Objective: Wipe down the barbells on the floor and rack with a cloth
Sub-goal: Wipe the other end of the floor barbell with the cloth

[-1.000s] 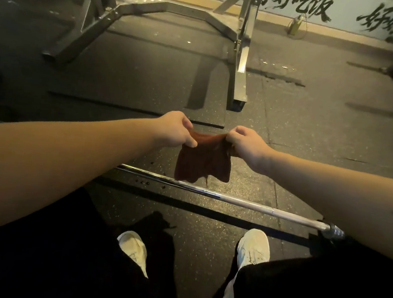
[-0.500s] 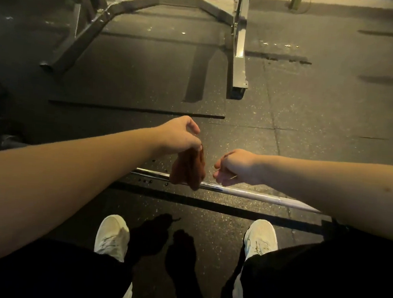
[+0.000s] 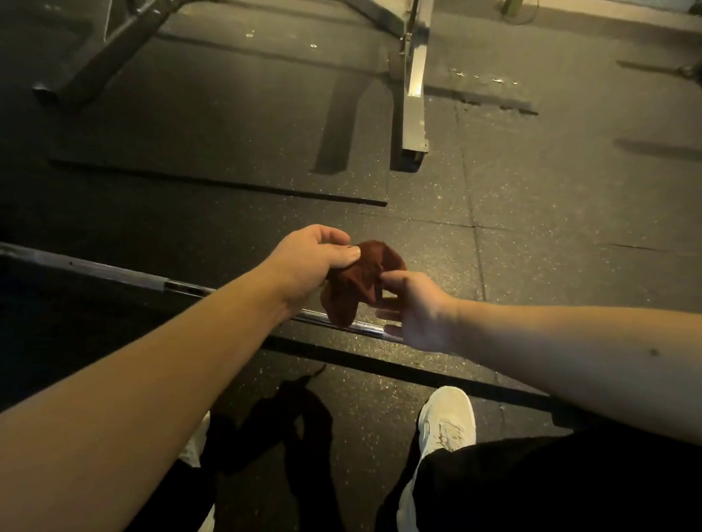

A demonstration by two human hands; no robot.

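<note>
Cloth (image 3: 356, 283) at the barbell (image 3: 130, 278) on the floor
Left hand (image 3: 311, 262): fingers clenched on the cloth (bunched, red-brown). Right hand (image 3: 415, 310): fingers released, just beside it.

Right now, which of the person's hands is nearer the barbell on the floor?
Right. The right hand reaches low, its fingers over the barbell in this view; contact can't be told. The left hand is higher, gripping the cloth that hangs toward the bar.

One barbell (image 3: 109, 272), one cloth (image 3: 356, 283), two hands (image 3: 311, 262) (image 3: 417, 313), two shoes (image 3: 448, 424) (image 3: 197, 440) (both white).
</note>
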